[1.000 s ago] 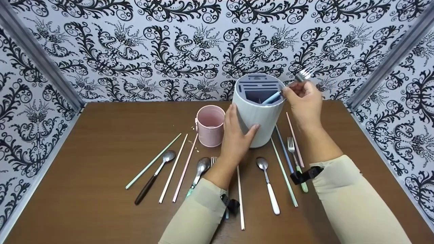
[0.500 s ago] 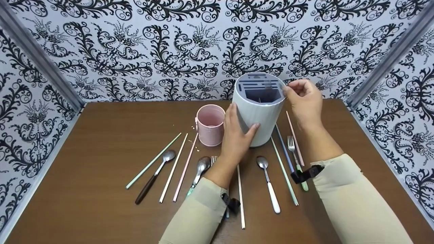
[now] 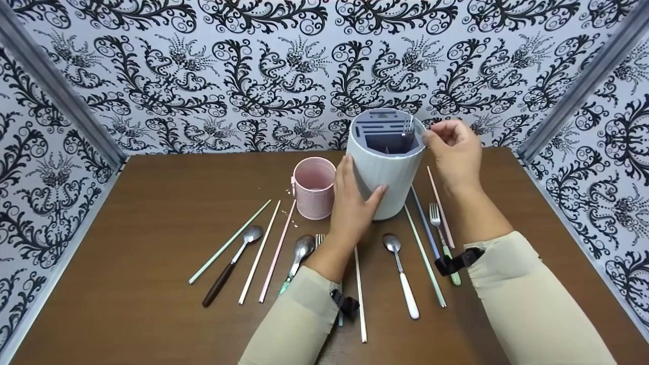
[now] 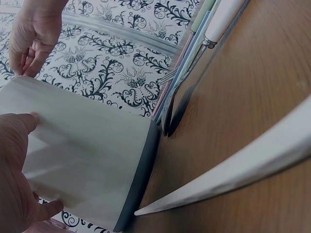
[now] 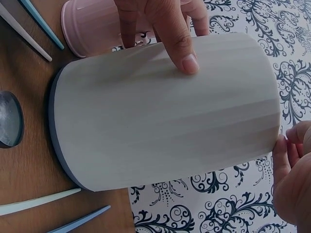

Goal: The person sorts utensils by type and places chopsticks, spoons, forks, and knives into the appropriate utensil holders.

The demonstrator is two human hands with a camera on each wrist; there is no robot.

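A tall pale grey-blue utensil holder (image 3: 388, 177) stands slightly tilted on the table, with slots and a larger opening in its top. My left hand (image 3: 352, 203) grips its side, thumb in front and fingers at the left. A fork (image 3: 408, 125) stands in the large opening, tines up, its handle hidden inside. At the right of the rim is my right hand (image 3: 456, 157), fingers loosely curled and fingertips at the edge. No utensil shows in that hand. In the right wrist view the right fingertips (image 5: 280, 145) meet the holder's outer top edge.
A pink cup (image 3: 314, 197) stands left of the holder. Chopsticks lie about, with a black-handled spoon (image 3: 230, 268), a green-handled spoon (image 3: 303, 248), a white-handled spoon (image 3: 403, 279) and a green-handled fork (image 3: 443, 233). A patterned wall (image 3: 228, 76) closes the back.
A second ago the fork leaned out over the rim at my right hand. It has left that hand and now stands upright inside the holder. Both hands stay nearly in place.
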